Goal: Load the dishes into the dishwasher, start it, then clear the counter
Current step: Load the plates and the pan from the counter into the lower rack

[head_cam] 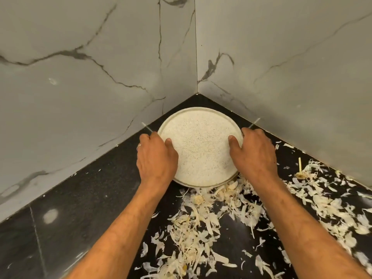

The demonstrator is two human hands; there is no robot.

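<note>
A round, cream, speckled plate [201,146] lies flat in the far corner of the black counter [90,198]. My left hand [156,158] grips its left rim, thumb on top and fingers curled around the edge. On the opposite side my right hand [255,156] holds the right rim the same way. The plate's face is bare. Its near edge rests over a heap of garlic peels [203,222].
Pale garlic skins and stem bits are scattered over the counter's right half up to the right wall [302,188]. Grey marble-look wall tiles [100,77] close the corner on the left and right, right behind the plate. The counter's left part is dark stone.
</note>
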